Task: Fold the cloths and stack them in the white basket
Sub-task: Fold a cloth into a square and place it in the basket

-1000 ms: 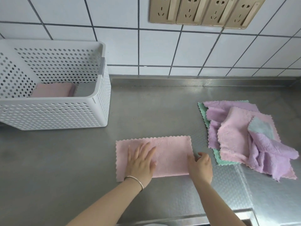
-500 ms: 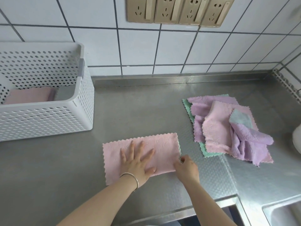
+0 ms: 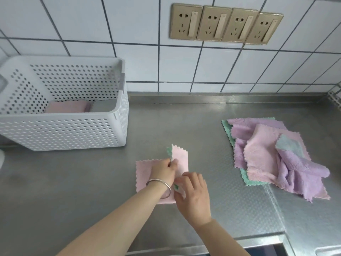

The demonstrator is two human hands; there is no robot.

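Observation:
A pink cloth (image 3: pixel 144 172) with a green underside lies on the steel counter in front of me. Its right part stands lifted and is turned over toward the left. My left hand (image 3: pixel 163 169) pinches the raised edge near its top. My right hand (image 3: pixel 193 195) grips the lower part of that same raised edge. The white perforated basket (image 3: pixel 73 130) stands at the back left, with a folded pink cloth (image 3: pixel 67 107) and a folded grey cloth (image 3: pixel 102 106) inside. A loose pile of purple, pink, green and grey cloths (image 3: pixel 273 156) lies to the right.
The steel counter (image 3: pixel 73 191) ends at a front edge just below my arms, with a sink rim (image 3: pixel 326 252) at the bottom right. A white tiled wall with a row of gold sockets (image 3: pixel 227 24) rises behind.
My right hand has lifted the pink cloth's right end and carried it leftward over the cloth. My left hand went from pressing flat on the cloth to pinching the raised edge.

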